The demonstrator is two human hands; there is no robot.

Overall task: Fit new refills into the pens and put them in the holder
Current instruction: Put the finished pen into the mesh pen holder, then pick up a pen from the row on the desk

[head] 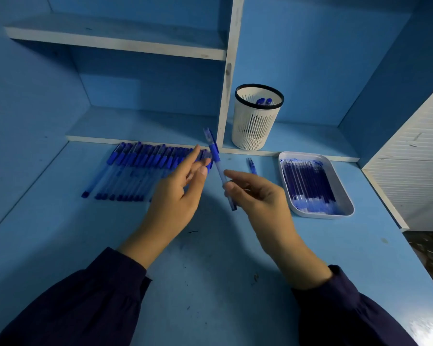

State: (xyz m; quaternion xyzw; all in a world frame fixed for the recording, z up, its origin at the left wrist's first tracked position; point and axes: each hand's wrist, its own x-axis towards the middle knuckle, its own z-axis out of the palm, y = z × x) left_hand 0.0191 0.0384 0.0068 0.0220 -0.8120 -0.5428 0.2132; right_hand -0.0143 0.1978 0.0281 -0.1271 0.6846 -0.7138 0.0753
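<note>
The right hand (258, 196) pinches a blue and clear pen (216, 158) low on its clear barrel, thumb on one side and curled fingers on the other, with the forefinger stretched out straighter above. The pen tilts, its upper end pointing away from the person and slightly to the left, and its blue lower end sticks out below the thumb.

Just left of it, the left hand (180, 193) is open with its fingers loosely extended and holds nothing. Its fingertips are close beside the pen's blue middle section; whether they touch it cannot be told. Both wrists come out of dark sleeves (85, 303).

Under and to the left of the left hand's fingers, a row of pens (135, 168) lies side by side on the blue desk (210, 270). Just beyond the right hand, a small blue piece (251, 166) lies on the desk, too small to identify.

To the right of the right hand sits a white tray (323, 215) filled with blue refills (308, 183) laid lengthwise.

Farther beyond the right hand, on a low blue ledge, a white slotted holder (256, 121) with a black rim stands upright. The blue tops of pens (264, 101) show inside it. A white upright divider (226, 96) of the shelf unit rises just left of the holder.
</note>
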